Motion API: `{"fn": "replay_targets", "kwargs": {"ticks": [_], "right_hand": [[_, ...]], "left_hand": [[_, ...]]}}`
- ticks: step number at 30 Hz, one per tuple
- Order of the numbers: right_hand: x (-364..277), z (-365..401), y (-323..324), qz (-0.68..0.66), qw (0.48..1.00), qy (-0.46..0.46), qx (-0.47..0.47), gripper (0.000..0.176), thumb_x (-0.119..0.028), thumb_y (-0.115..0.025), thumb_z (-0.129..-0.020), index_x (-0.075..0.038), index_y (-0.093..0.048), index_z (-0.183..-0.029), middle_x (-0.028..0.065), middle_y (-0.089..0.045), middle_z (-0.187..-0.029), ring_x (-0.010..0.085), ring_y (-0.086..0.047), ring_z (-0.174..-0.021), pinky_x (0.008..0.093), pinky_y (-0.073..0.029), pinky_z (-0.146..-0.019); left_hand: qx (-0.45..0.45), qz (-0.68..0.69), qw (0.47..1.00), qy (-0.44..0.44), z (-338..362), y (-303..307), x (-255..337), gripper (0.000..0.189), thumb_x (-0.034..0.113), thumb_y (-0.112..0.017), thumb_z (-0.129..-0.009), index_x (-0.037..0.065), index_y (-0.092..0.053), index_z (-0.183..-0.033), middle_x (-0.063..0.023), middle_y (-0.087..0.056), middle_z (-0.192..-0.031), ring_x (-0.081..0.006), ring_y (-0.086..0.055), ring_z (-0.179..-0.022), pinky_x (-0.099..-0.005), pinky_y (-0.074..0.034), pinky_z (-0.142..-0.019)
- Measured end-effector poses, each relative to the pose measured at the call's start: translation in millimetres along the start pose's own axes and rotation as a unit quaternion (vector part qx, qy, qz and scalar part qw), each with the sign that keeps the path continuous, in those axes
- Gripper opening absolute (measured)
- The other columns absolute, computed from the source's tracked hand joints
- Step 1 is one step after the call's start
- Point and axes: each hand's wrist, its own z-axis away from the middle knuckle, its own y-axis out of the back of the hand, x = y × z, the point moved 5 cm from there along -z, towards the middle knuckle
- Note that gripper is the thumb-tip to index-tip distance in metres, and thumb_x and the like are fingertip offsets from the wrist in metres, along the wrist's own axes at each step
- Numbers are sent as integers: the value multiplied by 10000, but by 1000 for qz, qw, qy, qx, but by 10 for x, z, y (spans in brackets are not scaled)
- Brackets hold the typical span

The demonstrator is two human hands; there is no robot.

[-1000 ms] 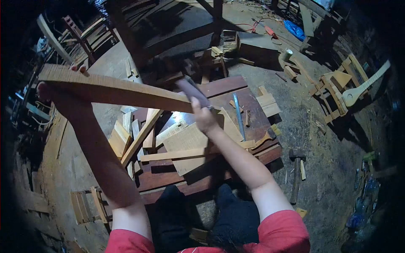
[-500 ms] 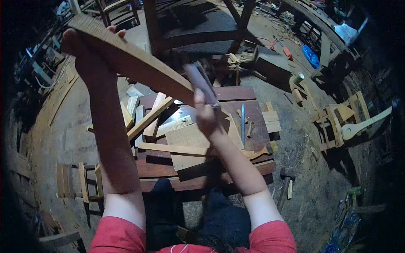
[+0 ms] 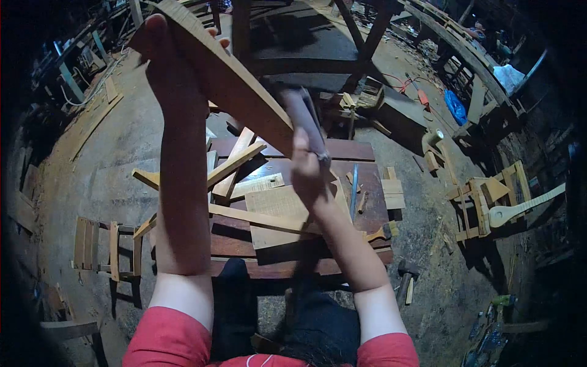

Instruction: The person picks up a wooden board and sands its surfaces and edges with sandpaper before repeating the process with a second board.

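A long wooden board slants from the upper left down to the middle, raised above the low reddish-brown table. Near its upper end my left hand is wrapped round it, with fingertips showing over the far edge. My right hand grips a greyish-brown block, somewhat blurred, at the board's lower end. Below the hands, a flat square wood panel and several wood strips lie on the table, with a metal ruler to their right.
A brush lies at the table's right edge, and a hammer is on the floor beyond it. Small wooden frames stand at the left; another frame stands at the right. A large dark wooden structure is ahead.
In the view, the board and my left hand have shifted right and upward. My right hand and the block have moved slightly right; the grips look the same.
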Motion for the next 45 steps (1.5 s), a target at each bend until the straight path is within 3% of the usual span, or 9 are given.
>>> {"fn": "replay_targets", "kwargs": {"ticks": [4, 8, 12, 18, 20, 26, 27, 35, 45], "right_hand": [[-745, -291, -205, -23, 1000, -19, -3, 225, -189, -417, -786, -3, -523, -716, 191, -499, -576, 285, -538, -543, 353, -391, -489], [-350, -22, 8, 8, 996, 54, 65, 235, -201, -418, -788, 3, -530, -824, 183, -515, -585, 278, -552, -571, 352, -409, -490], [188, 324, 261, 67, 952, -299, -19, 349, -203, -303, -828, 42, -436, -1039, 177, -540, -898, 227, -535, -840, 314, -405, -742], [-840, -293, -54, 280, 925, 246, 75, 305, -187, -314, -812, 57, -492, -857, 205, -537, -770, 303, -562, -681, 351, -441, -617], [-1119, -528, -78, -5, 998, -53, -38, 284, -194, -332, -811, 45, -484, -841, 190, -535, -734, 322, -551, -632, 353, -442, -578], [-130, 50, 145, 102, 994, -10, 44, 337, -244, -352, -816, 59, -488, -870, 199, -525, -842, 276, -509, -809, 317, -378, -718], [200, 195, 212, 191, 945, -256, -69, 356, -241, -338, -820, 64, -484, -932, 192, -523, -911, 272, -491, -898, 306, -362, -763], [-241, -123, 124, 84, 995, 56, 18, 330, -137, -280, -813, 26, -466, -1031, 157, -456, -1090, 243, -399, -1060, 308, -284, -896], [1744, 979, 521, 97, 969, -223, -39, 380, -317, -348, -794, -64, -472, -1048, 190, -469, -1049, 303, -432, -1002, 316, -341, -831]], "left_hand": [[-7, 26, 1000, 12, 10, -37, -19, 585, 553, -375, -734, 9, -439, -937, -147, -549, -765, -246, -563, -702, -328, -469, -628], [-33, 44, 998, 1, 31, -68, -1, 574, 541, -391, -734, 6, -443, -937, -146, -549, -774, -247, -565, -696, -323, -474, -609], [-24, 39, 999, 17, 59, -160, 25, 565, 525, -398, -742, -6, -447, -928, -142, -552, -764, -242, -567, -689, -327, -475, -605], [3, -17, 1000, -25, 73, -270, 51, 574, 529, -411, -736, -19, -480, -893, -129, -569, -761, -207, -572, -669, -287, -465, -618], [4, -31, 997, -72, 78, -260, 85, 587, 538, -432, -720, -19, -489, -898, -129, -573, -787, -189, -571, -688, -262, -457, -637], [0, -9, 999, -41, 61, -242, 81, 606, 548, -462, -696, -19, -485, -908, -136, -575, -808, -179, -568, -718, -259, -451, -648], [2, 2, 999, -38, 79, -237, 74, 608, 551, -464, -693, -16, -483, -912, -135, -575, -809, -182, -568, -718, -260, -451, -649], [-28, 24, 997, -67, 0, -242, 11, 517, 476, -408, -766, -15, -486, -910, -142, -571, -802, -194, -559, -735, -269, -440, -668], [16, 44, 999, 24, -255, 618, -187, 537, 541, -376, -739, 86, -410, -1022, -118, -510, -824, -263, -530, -772, -430, -409, -767]]}}
